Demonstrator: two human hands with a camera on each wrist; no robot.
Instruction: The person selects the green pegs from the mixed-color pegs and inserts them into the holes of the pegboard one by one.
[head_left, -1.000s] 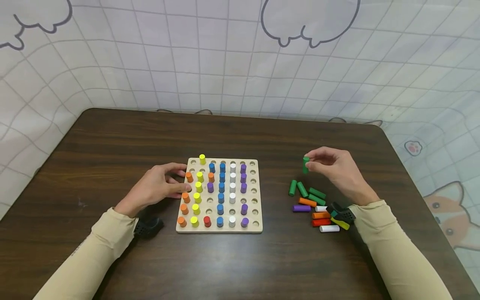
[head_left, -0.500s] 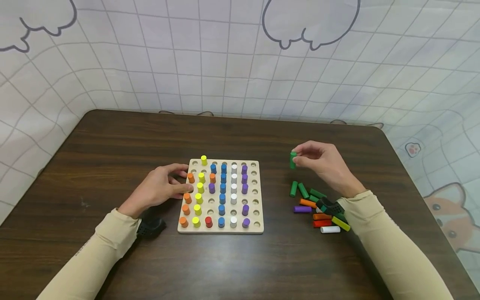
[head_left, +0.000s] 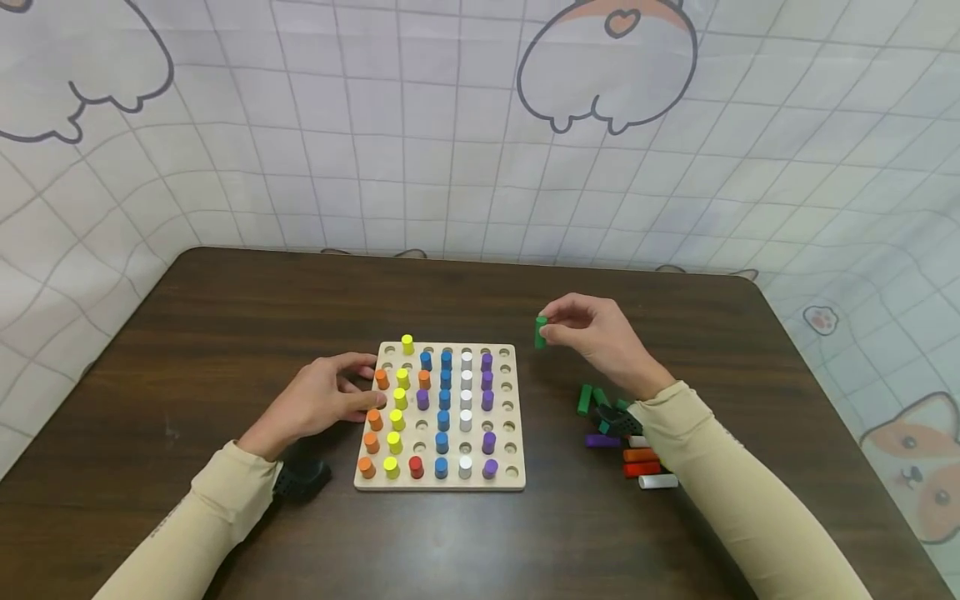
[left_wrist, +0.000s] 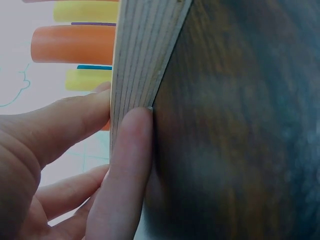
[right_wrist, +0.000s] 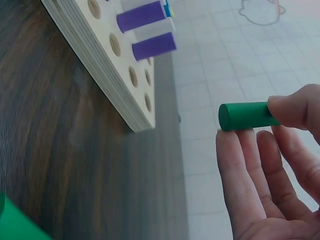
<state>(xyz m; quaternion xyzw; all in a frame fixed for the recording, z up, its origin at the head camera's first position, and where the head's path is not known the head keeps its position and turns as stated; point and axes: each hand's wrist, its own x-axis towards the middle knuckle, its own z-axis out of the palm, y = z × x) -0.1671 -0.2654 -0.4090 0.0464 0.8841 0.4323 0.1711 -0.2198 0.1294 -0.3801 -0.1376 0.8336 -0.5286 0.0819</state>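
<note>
A square wooden pegboard (head_left: 457,482) lies on the table, with upright pegs in orange, yellow, red, blue, white and purple. My left hand (head_left: 318,396) holds its left edge; in the left wrist view the thumb (left_wrist: 75,117) lies on the top face and a finger (left_wrist: 131,160) runs along the plywood side. Right of the board's far corner, my right hand (head_left: 596,337) pinches a green peg (head_left: 541,332) upright between thumb and fingers, above the table. That green peg (right_wrist: 245,116) also shows in the right wrist view, apart from the board. The right column of holes (right_wrist: 133,76) has no pegs.
Several loose pegs lie in a pile right of the board, among them green pegs (head_left: 584,400), a purple peg (head_left: 602,441), a red peg (head_left: 642,470) and a white peg (head_left: 658,482). The right forearm (head_left: 720,467) covers part of the pile. A patterned backdrop (head_left: 465,150) stands behind the table.
My right hand has carried the green peg leftward, from above the loose pegs toward the board. The left hand stays on the board's edge. The head view has tilted slightly up.
</note>
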